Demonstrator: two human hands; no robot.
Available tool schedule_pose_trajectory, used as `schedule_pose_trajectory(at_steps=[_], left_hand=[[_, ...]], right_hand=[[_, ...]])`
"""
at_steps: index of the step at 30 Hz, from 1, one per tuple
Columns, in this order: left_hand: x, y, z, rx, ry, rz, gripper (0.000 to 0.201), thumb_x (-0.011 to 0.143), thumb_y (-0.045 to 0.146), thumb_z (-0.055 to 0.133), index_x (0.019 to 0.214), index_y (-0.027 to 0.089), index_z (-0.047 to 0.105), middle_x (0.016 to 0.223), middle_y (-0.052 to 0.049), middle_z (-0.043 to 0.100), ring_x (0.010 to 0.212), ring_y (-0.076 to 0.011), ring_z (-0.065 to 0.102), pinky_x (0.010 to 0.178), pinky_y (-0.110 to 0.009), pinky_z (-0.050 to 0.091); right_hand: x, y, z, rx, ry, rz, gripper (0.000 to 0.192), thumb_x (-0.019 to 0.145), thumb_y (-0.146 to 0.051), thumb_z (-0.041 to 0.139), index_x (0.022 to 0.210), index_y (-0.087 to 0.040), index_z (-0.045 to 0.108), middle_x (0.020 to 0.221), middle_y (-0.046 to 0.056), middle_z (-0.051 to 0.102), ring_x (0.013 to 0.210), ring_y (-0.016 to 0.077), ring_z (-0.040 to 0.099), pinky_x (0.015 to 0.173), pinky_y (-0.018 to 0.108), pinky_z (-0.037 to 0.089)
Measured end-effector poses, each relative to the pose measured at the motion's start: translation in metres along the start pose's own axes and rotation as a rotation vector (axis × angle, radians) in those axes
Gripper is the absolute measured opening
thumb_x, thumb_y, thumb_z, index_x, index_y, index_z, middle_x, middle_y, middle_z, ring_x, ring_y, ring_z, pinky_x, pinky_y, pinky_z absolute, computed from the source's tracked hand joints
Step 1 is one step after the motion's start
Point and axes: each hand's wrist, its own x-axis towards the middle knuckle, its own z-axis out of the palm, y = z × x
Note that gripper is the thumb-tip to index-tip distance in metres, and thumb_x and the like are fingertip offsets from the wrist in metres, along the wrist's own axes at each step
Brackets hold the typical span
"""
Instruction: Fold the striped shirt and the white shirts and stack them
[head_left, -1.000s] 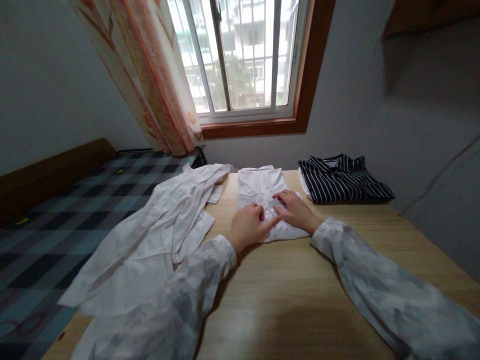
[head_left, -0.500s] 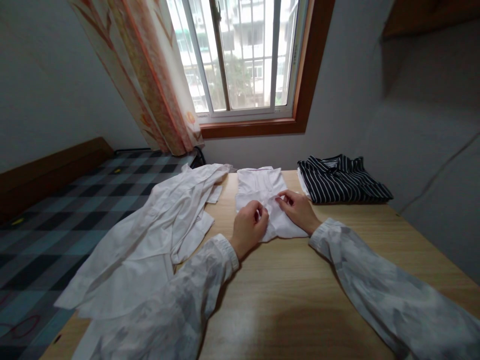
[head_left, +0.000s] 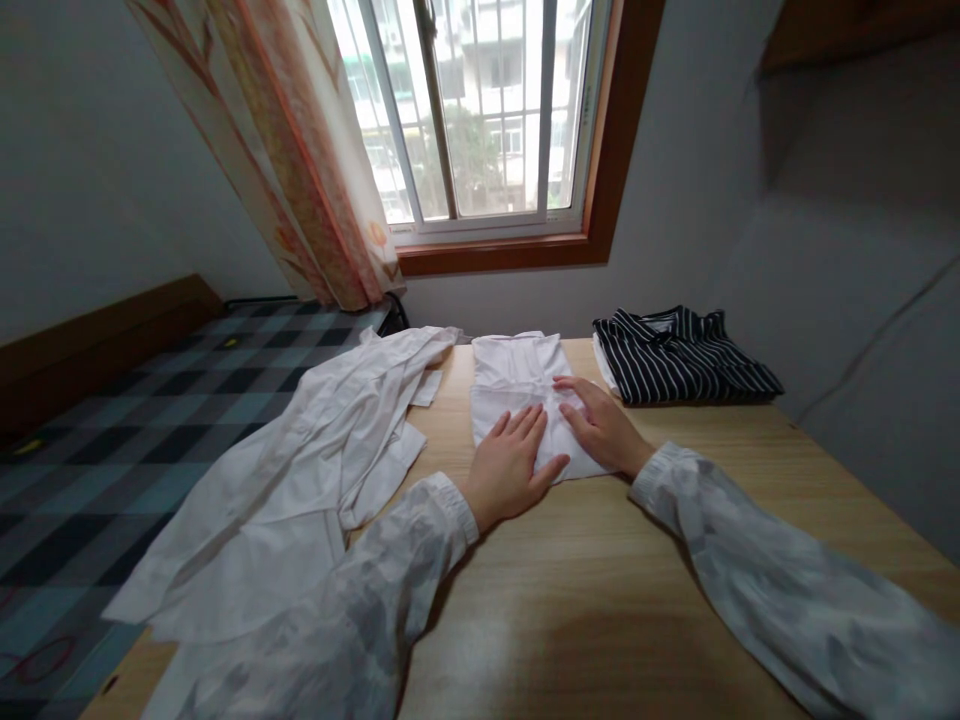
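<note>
A white folded shirt lies on the wooden table in front of me, its near half under my hands. My left hand rests flat on its near left part, fingers stretched forward and thumb out to the right. On the right side of the cloth lies my right hand, thumb and fingers apart and slightly bent, holding nothing. Some of the shirt's near edge is hidden behind the hands.
A loose white shirt spreads over the table's left side. At the back right lies a folded black striped shirt with white cloth beneath it. Left of the table is a bed with a checked cover. A window and curtain stand behind.
My left hand has gone from curled fingers to lying flat on the folded shirt. My right hand's fingers have opened from a pinch and spread on the cloth.
</note>
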Motion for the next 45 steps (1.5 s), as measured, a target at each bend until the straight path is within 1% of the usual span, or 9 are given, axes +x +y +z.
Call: schedule_pose_trajectory(at_steps=[5,8,17,23,26,30,36,41,45], left_hand=[[0.001,-0.008,-0.006,0.008,-0.157,0.047,0.118,0.099,0.093,0.050,0.179,0.008,0.033,0.186,-0.024,0.026,0.176,-0.0374,0.025,0.144,-0.056,0.021],[0.000,-0.014,-0.009,-0.004,-0.194,0.071,0.127,0.095,0.099,0.047,0.181,0.008,0.027,0.187,-0.025,0.020,0.177,-0.0375,0.022,0.144,-0.056,0.019],[-0.011,-0.014,-0.001,0.117,-0.062,-0.202,0.083,0.116,0.071,0.028,0.172,0.013,0.046,0.182,-0.020,0.042,0.171,-0.0358,0.038,0.139,-0.055,0.030],[-0.017,0.001,-0.033,0.210,-0.027,-0.155,0.055,0.113,0.061,0.047,0.129,0.017,0.077,0.146,-0.019,0.076,0.132,-0.0372,0.073,0.116,-0.054,0.054],[-0.013,0.000,-0.037,0.212,0.024,-0.088,0.053,0.112,0.057,0.054,0.137,0.016,0.074,0.155,-0.019,0.071,0.145,-0.0365,0.065,0.126,-0.053,0.047],[-0.003,-0.015,-0.021,0.151,-0.036,-0.044,0.078,0.110,0.066,0.053,0.170,0.015,0.050,0.180,-0.018,0.046,0.170,-0.0368,0.039,0.141,-0.058,0.027],[-0.003,-0.029,-0.003,0.077,-0.138,-0.130,0.092,0.111,0.078,0.038,0.180,0.019,0.034,0.188,-0.016,0.029,0.176,-0.0360,0.026,0.143,-0.060,0.018],[-0.006,-0.026,0.000,0.119,-0.101,-0.206,0.107,0.106,0.087,0.037,0.179,0.009,0.033,0.186,-0.025,0.027,0.176,-0.0383,0.024,0.143,-0.059,0.016],[-0.004,-0.029,-0.002,0.075,-0.009,-0.219,0.085,0.111,0.075,0.041,0.170,0.014,0.047,0.181,-0.021,0.044,0.169,-0.0343,0.041,0.141,-0.055,0.027]], right_hand=[[-0.038,-0.025,-0.027,-0.204,-0.266,-0.217,0.064,0.109,-0.039,0.065,0.170,-0.025,0.053,0.176,0.015,0.052,0.163,0.0365,0.050,0.135,0.064,0.040],[-0.057,-0.023,-0.041,-0.235,-0.432,-0.253,0.070,0.112,-0.041,0.065,0.178,-0.028,0.043,0.178,0.011,0.050,0.165,0.0343,0.048,0.136,0.061,0.041],[-0.059,-0.010,-0.057,-0.184,-0.460,-0.302,0.049,0.116,-0.026,0.059,0.164,-0.035,0.065,0.162,0.002,0.068,0.155,0.0272,0.061,0.132,0.050,0.051],[-0.073,-0.024,-0.074,-0.139,-0.492,-0.375,0.047,0.115,-0.025,0.060,0.160,-0.032,0.068,0.158,0.003,0.072,0.151,0.0259,0.065,0.129,0.046,0.055],[-0.069,-0.035,-0.079,-0.135,-0.480,-0.372,0.043,0.112,-0.030,0.064,0.154,-0.031,0.073,0.153,0.006,0.076,0.144,0.0282,0.071,0.125,0.049,0.057],[-0.044,-0.037,-0.066,-0.146,-0.418,-0.261,0.051,0.114,-0.040,0.060,0.164,-0.029,0.064,0.165,0.010,0.066,0.158,0.0318,0.057,0.132,0.057,0.048],[-0.023,0.002,-0.029,-0.218,-0.566,-0.078,0.073,0.116,-0.064,0.048,0.179,-0.028,0.042,0.184,0.009,0.039,0.173,0.0325,0.034,0.141,0.059,0.031],[-0.026,0.025,-0.021,-0.341,-0.558,0.027,0.080,0.114,-0.072,0.041,0.182,-0.028,0.036,0.187,0.008,0.032,0.175,0.0322,0.028,0.142,0.056,0.027],[-0.011,0.024,-0.018,-0.402,-0.447,0.038,0.069,0.115,-0.063,0.042,0.171,-0.024,0.054,0.178,0.015,0.050,0.166,0.0349,0.046,0.137,0.059,0.036]])
